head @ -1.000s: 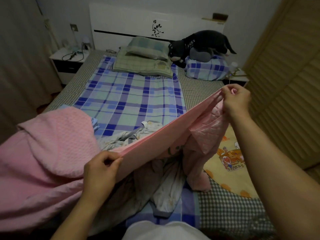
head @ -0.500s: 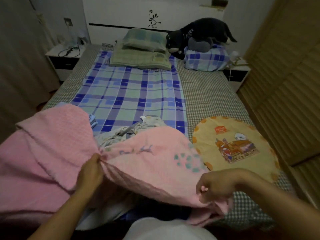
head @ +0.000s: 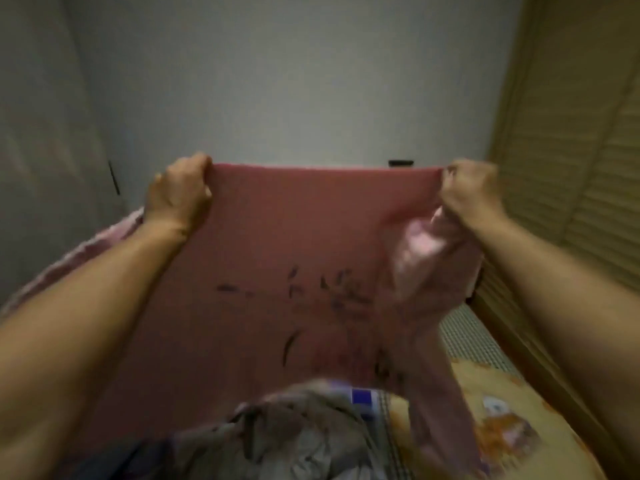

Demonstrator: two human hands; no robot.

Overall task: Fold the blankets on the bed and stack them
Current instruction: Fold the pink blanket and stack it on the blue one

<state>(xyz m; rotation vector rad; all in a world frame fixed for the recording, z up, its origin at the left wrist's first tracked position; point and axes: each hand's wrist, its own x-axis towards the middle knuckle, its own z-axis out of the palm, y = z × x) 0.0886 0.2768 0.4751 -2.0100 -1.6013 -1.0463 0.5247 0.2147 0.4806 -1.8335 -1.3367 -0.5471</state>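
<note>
Grey wall fills the blurred background. Left hand grips one top corner of the pink blanket, right hand clutches the other, holding it stretched and raised above the bed, beside a louvred wardrobe.

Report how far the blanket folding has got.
Done: no folded stack is in view. In hand: left hand and right hand grip the pink blanket by its top edge, held up spread. Left: fold it, then the crumpled grey bedding below, and stack them.
</note>
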